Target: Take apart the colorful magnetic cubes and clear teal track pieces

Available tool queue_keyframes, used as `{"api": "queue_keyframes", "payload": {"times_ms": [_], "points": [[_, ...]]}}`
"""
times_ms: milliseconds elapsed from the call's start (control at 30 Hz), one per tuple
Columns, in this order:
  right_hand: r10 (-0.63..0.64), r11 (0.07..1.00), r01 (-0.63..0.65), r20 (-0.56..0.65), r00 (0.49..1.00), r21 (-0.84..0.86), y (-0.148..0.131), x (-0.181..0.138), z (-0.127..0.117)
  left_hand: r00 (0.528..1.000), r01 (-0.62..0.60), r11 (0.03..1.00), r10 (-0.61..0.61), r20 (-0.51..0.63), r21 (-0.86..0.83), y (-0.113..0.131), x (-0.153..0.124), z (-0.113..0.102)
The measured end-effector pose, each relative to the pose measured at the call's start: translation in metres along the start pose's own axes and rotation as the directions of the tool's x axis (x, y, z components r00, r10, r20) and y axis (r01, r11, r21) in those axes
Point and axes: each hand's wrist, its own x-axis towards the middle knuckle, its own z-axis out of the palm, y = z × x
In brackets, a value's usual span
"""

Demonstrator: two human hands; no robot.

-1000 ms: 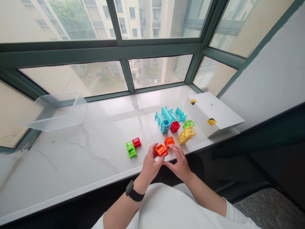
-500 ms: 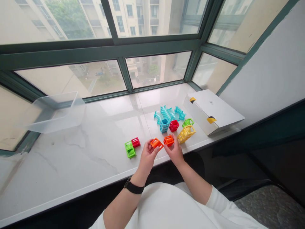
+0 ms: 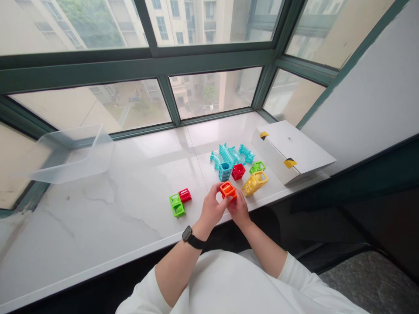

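Note:
Both hands meet over the front edge of the white marble sill [image 3: 124, 209]. My left hand [image 3: 212, 209] and my right hand [image 3: 240, 210] are closed together on orange plastic cube blocks [image 3: 228, 190], pressed into one stack between the fingers. Just beyond the hands lie a yellow block piece [image 3: 255, 182], a red cube [image 3: 238, 171], a green cube [image 3: 257, 166] and a cluster of turquoise track pieces [image 3: 229, 157]. To the left of my left hand sit joined green and red cubes [image 3: 179, 203].
A white cardboard box [image 3: 291, 150] with yellow tape lies at the sill's right end by the wall. A clear plastic tub [image 3: 75, 152] stands at the far left against the window frame. The sill's front edge drops off near my body.
The two orange blocks, held apart one in each hand before, are now brought together between both hands. My left hand moved right toward the right hand.

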Motion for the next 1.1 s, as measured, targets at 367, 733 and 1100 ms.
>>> {"api": "queue_keyframes", "payload": {"times_ms": [367,733,1100], "points": [[0.021,1.000,-0.021,0.022,1.000,0.011,0.001,-0.002,-0.001,0.993,-0.054,0.998,0.050,0.104,0.040,-0.002,0.007,0.001],[0.042,0.999,-0.042,0.021,0.999,0.011,0.001,-0.003,-0.001,0.981,-0.073,0.997,0.076,0.177,-0.025,-0.004,0.011,-0.004],[0.025,1.000,-0.025,0.002,1.000,0.003,0.003,-0.003,0.000,0.976,-0.085,0.996,0.083,0.201,0.001,-0.008,0.012,0.000]]}}
